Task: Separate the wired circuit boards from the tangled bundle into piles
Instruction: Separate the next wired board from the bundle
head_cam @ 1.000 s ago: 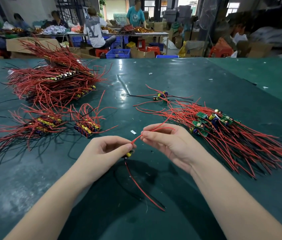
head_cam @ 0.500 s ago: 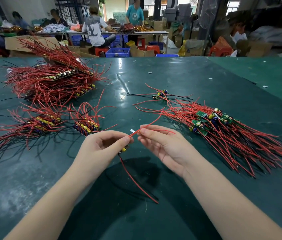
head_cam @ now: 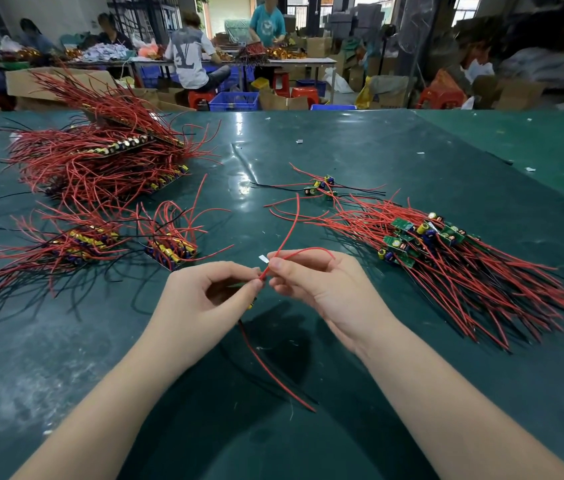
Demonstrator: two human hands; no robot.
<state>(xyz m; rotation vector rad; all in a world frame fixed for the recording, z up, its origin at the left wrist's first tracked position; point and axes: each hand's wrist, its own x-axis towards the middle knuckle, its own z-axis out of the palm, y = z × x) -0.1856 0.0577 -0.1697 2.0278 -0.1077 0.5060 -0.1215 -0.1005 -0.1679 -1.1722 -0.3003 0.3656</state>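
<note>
Lifting the one board clear of the table, I now have both hands a little higher and closer together than a second ago, and the red lead that lay draped over my right hand (head_cam: 322,289) has sprung up into a tall free arc toward the far edge. My left hand (head_cam: 204,299) pinches the small circuit board (head_cam: 251,303) between thumb and forefinger – only a yellow speck of a component shows beside my fingertip. My right hand pinches the red wire (head_cam: 291,230) just beside the left thumb, its other fingers loosely curled. A second red lead and a black one hang from the board toward the near edge, their tips resting on the green table (head_cam: 412,161).

By my reckoning the board is now loose from the tangled bundle (head_cam: 453,265) at the right side, since nothing seems to tie it back there. What is left for this piece is straightening its leads and laying it on one of the sorted piles (head_cam: 96,168) at the left – the small pile (head_cam: 169,244) nearest my left hand looks the handiest.

Most of the board is hidden inside my left fingers, so I cannot tell its type or how its wires attach. Whether the arcing lead touches the little cluster (head_cam: 322,188) further out is hard to make out. The bundle's wire ends run off the right edge of view.
</note>
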